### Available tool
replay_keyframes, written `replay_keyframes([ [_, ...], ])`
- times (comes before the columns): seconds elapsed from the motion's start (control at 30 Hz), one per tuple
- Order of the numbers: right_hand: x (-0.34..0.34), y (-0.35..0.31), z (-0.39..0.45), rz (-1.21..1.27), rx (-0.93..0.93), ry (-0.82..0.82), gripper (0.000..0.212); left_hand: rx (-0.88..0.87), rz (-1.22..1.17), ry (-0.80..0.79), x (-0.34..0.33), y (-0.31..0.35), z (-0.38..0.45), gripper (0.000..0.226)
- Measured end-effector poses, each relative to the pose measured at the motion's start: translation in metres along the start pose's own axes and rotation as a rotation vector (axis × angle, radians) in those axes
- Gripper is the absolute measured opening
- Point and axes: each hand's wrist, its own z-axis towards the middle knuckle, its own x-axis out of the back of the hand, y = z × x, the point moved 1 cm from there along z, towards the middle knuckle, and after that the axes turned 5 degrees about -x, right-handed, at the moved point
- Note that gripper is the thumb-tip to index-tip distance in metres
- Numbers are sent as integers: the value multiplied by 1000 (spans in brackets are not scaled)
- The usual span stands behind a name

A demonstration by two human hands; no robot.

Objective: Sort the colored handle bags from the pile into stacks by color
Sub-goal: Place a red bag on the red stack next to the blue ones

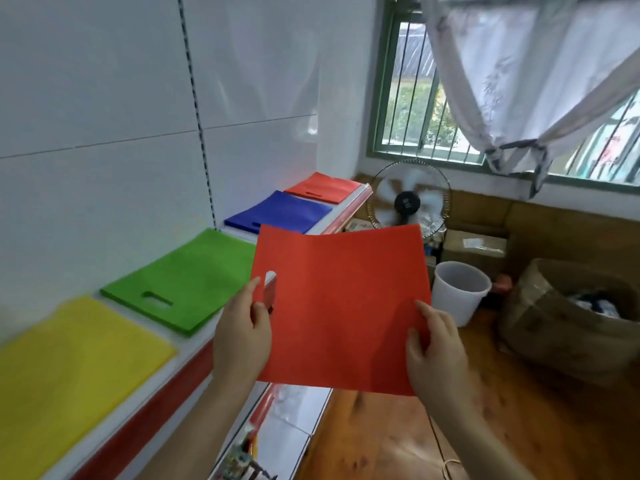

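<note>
I hold a flat red handle bag (pixel 341 306) in the air in front of me. My left hand (pixel 242 332) grips its left edge beside the handle cut-out. My right hand (pixel 434 355) pinches its lower right corner. On the white shelf (pixel 194 344) at my left lie four stacks in a row: yellow bags (pixel 65 368) nearest, then green bags (pixel 187 278), blue bags (pixel 280 211), and red bags (pixel 323 187) at the far end. The held bag hides part of the blue and green stacks.
A standing fan (pixel 408 202) is behind the held bag. A white bucket (pixel 459 289), cardboard boxes (pixel 474 249) and a brown sack (pixel 568 320) stand on the wooden floor at right. A barred window with a tied curtain (pixel 516 98) is above. A lower shelf (pixel 287 431) sits below.
</note>
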Motion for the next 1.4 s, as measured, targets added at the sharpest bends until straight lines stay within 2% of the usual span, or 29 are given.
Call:
replay_keyframes([
  [0.33,-18,52,141,-51,-57,105,49,-58,-65,-128,-142,22,127,44],
  [0.67,-45,145,323,-16,-90,82,54,-9,-37,-113,-307,37,239,42],
  [0.8,-56,172,406,-22,-27,40,56,-2,-9,-61,-359,44,285,42],
  [1.03,-116,195,516,25,27,-58,57,75,8,24,-418,28,357,42],
  [1.4,-237,184,690,15,181,-166,57,114,149,94,-497,-39,490,43],
])
